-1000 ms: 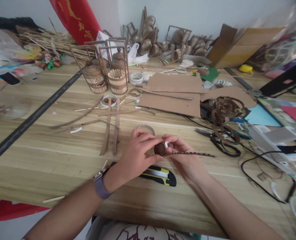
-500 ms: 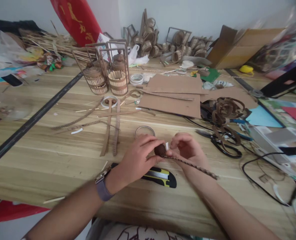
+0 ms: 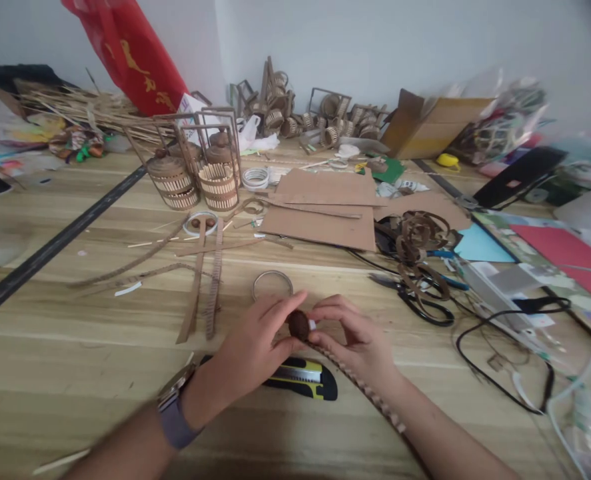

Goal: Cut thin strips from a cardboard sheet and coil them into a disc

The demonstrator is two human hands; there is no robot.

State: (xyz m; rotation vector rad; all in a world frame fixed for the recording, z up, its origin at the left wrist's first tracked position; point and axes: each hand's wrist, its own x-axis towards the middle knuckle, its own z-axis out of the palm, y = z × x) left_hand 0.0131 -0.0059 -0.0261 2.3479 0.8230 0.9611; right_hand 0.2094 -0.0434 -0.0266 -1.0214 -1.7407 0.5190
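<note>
My left hand (image 3: 252, 343) pinches a small, tightly wound roll of dark brown corrugated cardboard (image 3: 299, 325) between thumb and fingers. From the roll a ridged corrugated cardboard strip (image 3: 362, 385) trails down toward the right, past my right wrist. My right hand (image 3: 362, 340) is closed at the roll's right side, its thumb and fingertips on the strip where it leaves the roll. A small white piece (image 3: 312, 325) shows between those fingertips, partly hidden. Below my hands lies a yellow and black utility knife (image 3: 302, 378). Just beyond my left hand is a thin metal ring (image 3: 254, 285).
Cardboard strips (image 3: 214, 280) lie left of my hands, near a white tape roll (image 3: 200, 225). Lidded slatted baskets (image 3: 218, 187) stand behind. Flat cardboard sheets (image 3: 320, 227) are ahead. Black-handled scissors (image 3: 428, 307), coiled strips (image 3: 420, 233) and a black cable (image 3: 468, 363) lie right.
My right fingers have closed in on the white piece beside the roll. The strip's loose end has swung lower. The whole view has shifted, so the table's things sit farther left and lower.
</note>
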